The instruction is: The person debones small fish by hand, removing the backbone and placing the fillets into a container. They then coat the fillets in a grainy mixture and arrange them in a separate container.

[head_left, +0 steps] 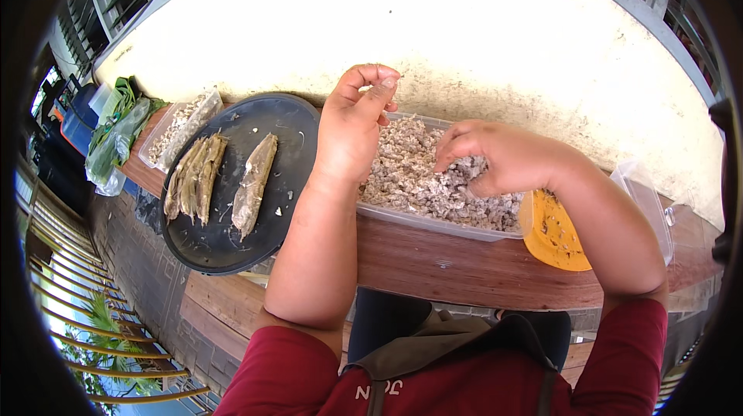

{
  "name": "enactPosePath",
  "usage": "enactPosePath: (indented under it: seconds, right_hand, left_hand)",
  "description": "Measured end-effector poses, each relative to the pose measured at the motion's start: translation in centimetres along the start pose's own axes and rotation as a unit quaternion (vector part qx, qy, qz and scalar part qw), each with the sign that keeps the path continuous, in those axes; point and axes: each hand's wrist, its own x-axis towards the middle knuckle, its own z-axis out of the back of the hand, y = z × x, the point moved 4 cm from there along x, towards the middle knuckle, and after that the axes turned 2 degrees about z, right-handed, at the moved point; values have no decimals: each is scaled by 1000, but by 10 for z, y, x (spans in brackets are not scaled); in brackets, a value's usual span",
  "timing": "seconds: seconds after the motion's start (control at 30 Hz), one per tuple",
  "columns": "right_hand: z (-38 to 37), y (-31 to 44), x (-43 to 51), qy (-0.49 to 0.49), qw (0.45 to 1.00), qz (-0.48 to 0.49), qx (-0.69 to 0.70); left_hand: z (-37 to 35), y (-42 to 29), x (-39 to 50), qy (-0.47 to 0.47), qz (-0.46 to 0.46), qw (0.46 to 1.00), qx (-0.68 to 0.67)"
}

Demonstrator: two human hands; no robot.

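Over the left end of a clear plastic container [429, 223], my left hand [360, 102] is raised with its thumb and index fingertips pinched together. Nothing shows plainly between those fingertips. Flaky grey-white shredded food [406, 166] fills the container. My right hand [493, 155] reaches down into it at the right half, fingers and thumb curved around some darker flakes. Whether it grips them is not clear. Left of my left forearm lies a round black tray [290, 143] with a long brownish fillet-like piece [255, 184] and a bunch of similar strips [196, 178].
A yellow plastic dish [557, 242] with dark scraps sits under my right forearm, near a clear lid-like plastic piece [644, 201]. At left are another clear container [183, 126] with pale pieces and green leaves [125, 120] in plastic. A wall [464, 27] borders the wooden table [453, 268].
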Motion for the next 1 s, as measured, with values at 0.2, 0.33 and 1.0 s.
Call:
enactPosePath:
  seconds: [0.2,0.33,1.0]
  right_hand:
    - [-35,-2,-10,-27,985,-37,-167]
    - [-33,-8,7,-47,986,-37,-153]
    - [16,6,39,-120,986,-88,76]
  left_hand:
    - [-3,5,-1,6,59,998,-4]
    - [-2,4,-1,0,71,997,-7]
    - [-3,3,-1,-13,26,1000,-2]
